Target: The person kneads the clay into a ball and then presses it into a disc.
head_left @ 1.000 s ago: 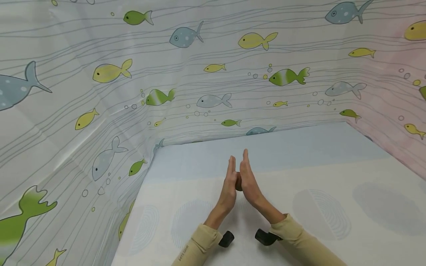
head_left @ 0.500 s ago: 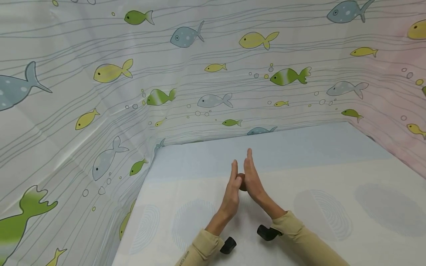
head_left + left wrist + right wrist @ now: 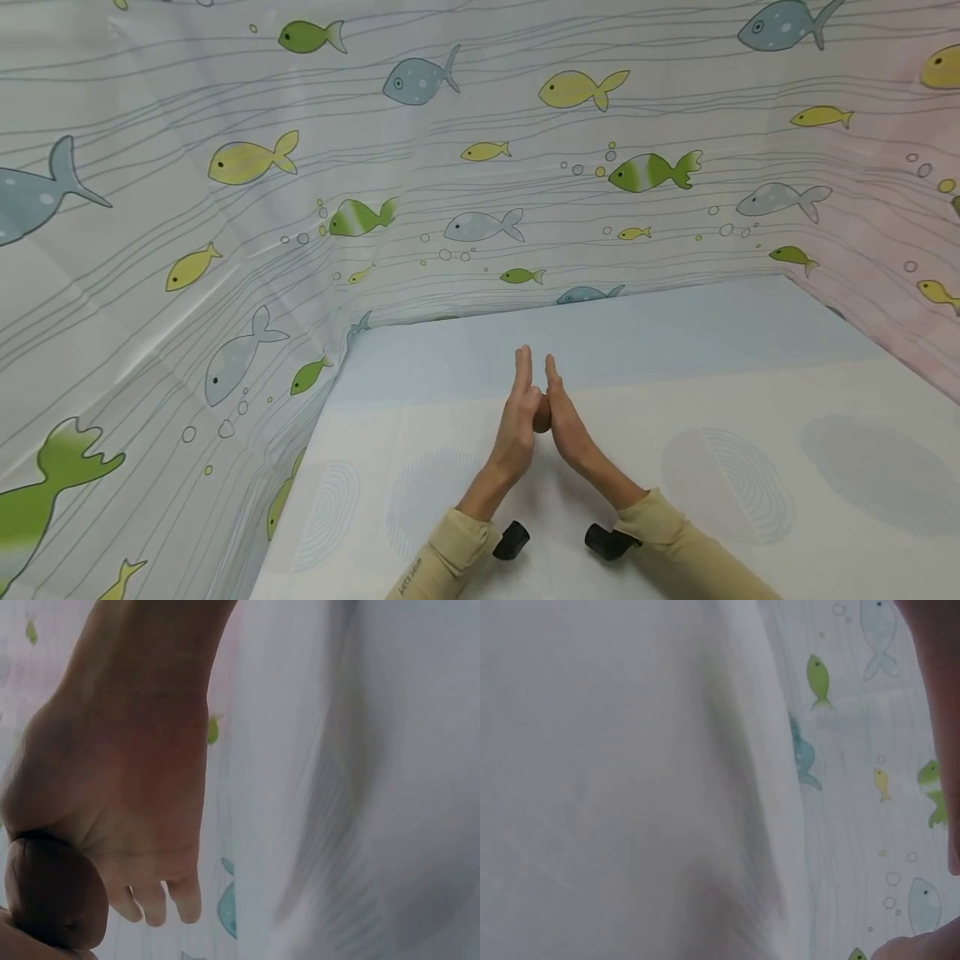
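I can't read the sleeve print (image 3: 408, 574). My left hand (image 3: 516, 425) and right hand (image 3: 564, 423) press flat, fingers straight, on a brown lump (image 3: 542, 414). Pale patterned surface (image 3: 750, 433), fish-print curtain (image 3: 450, 167) behind

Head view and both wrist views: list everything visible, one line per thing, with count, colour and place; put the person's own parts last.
Lump: one, brown, pressed between the two palms above the table.
Table: one, pale blue and cream with faint grey ovals, filling the lower right.
Curtain: one, white with green, yellow and blue fish, around the table at left, back and right.
Wrist cameras: two, black, under the wrists.
Sleeves: two, beige, bottom centre.
Left hand: fingers straight, palm against the lump.
Right hand: fingers straight, palm against the lump.
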`<control>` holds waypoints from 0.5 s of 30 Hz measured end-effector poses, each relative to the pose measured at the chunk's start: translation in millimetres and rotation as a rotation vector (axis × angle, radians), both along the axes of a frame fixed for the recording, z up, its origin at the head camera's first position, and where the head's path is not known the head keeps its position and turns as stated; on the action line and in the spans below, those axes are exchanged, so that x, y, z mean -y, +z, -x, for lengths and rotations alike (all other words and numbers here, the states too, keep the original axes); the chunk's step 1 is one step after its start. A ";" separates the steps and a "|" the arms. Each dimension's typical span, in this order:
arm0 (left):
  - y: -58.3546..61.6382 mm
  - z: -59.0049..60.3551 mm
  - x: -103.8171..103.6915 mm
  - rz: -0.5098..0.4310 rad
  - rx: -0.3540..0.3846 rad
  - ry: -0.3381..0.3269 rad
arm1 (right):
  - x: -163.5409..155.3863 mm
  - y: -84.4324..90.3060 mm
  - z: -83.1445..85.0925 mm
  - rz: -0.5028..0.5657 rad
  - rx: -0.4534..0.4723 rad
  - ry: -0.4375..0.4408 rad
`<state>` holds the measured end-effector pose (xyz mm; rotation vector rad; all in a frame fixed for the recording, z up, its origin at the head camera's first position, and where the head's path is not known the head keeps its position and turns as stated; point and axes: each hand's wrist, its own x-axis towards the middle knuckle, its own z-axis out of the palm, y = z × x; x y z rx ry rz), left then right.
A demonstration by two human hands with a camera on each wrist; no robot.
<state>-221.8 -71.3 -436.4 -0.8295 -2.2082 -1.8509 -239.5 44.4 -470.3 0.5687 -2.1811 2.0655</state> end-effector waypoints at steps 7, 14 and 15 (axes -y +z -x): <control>5.5 9.4 2.0 0.008 -0.023 0.033 | 4.5 0.0 -10.1 0.004 -0.021 0.049; 3.7 23.4 5.9 0.020 0.012 0.073 | 12.6 7.0 -27.7 0.015 -0.063 0.128; 3.0 24.1 6.5 0.020 0.022 0.070 | 13.1 8.6 -29.0 0.016 -0.068 0.137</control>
